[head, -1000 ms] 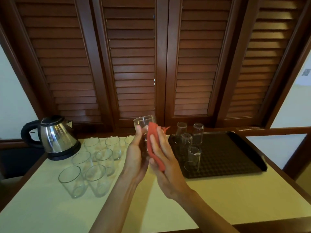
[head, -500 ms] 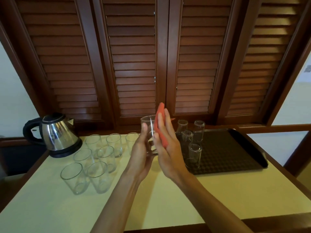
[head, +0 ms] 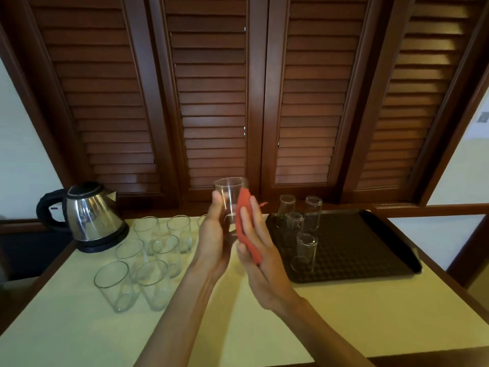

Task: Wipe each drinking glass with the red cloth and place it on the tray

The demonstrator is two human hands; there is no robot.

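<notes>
In the middle of the frame the left hand holds one drinking glass upright, fingers curled around its lower part. The right hand presses the red cloth flat on the glass side; half a second ago the cloth was higher, near the rim, so the wiping goes down now. Four glasses stand upside down on the tray at right; several wait at lower left

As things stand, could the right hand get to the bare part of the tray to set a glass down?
Probably yes: the right hand, pressing the red cloth to the glass, is beside the tray, whose right part is bare.
</notes>
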